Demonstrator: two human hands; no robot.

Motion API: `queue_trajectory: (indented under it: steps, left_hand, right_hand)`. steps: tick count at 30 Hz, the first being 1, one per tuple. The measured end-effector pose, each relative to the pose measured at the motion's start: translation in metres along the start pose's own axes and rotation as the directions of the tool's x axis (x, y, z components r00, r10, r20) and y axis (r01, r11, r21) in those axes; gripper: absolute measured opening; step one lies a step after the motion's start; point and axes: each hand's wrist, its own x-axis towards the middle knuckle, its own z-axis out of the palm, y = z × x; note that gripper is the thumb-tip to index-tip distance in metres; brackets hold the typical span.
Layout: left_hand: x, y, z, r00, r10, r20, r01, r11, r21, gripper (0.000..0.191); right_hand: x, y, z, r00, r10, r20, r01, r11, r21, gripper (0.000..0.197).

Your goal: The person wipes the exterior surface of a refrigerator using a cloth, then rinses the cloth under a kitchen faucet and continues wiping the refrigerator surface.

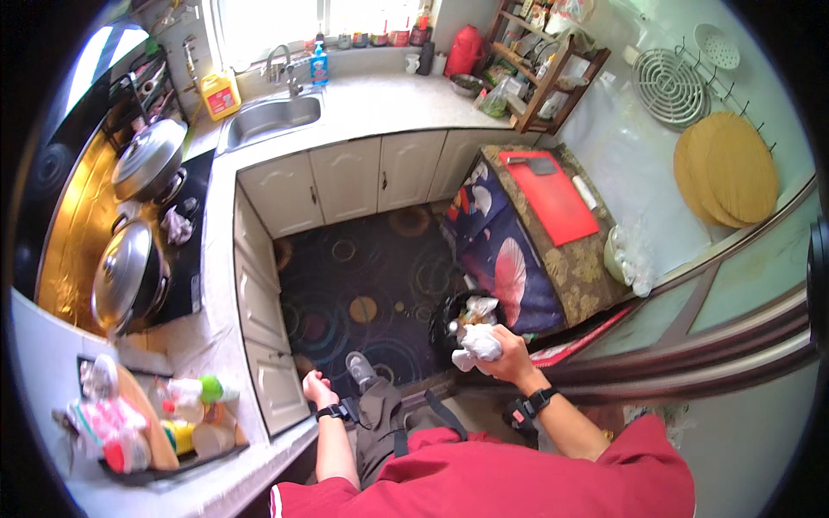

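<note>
My right hand (pixel 508 356) grips a crumpled white wad (pixel 481 343), which looks like a plastic bag or paper. The wad is above the near edge of a trash bin lined with a black bag (pixel 443 324). Some crumpled refuse (pixel 480 308) shows inside the bin. My left hand (pixel 318 390) hangs beside the lower cabinet door (pixel 277 386), its fingers loosely curled and no object visible in them. Black straps with small devices circle both wrists.
Right of the bin stands a cloth-covered table (pixel 573 272) carrying a red cutting board (pixel 550 197) and a cleaver (pixel 537 166). Two lidded pots (pixel 123 272) sit on the stove at left. A sink (pixel 275 121) is set into the far counter. Patterned matting (pixel 363 272) covers the floor.
</note>
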Motion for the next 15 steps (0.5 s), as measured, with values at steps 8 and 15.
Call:
queue_trajectory:
  steps: [8,15]
  left_hand:
    - [0.089,-0.027,0.185,0.947,-0.245,0.207,0.241,0.969,0.046,0.004]
    - [0.095,-0.005,0.338,0.812,-0.114,0.572,-0.102,0.938,0.332,0.006]
  right_hand:
    - [0.069,0.048,0.011,0.947,0.280,-0.159,-0.297,0.950,-0.099,0.041]
    - [0.132,0.085,0.016,0.828,0.512,-0.228,-0.547,0.828,-0.128,0.035]
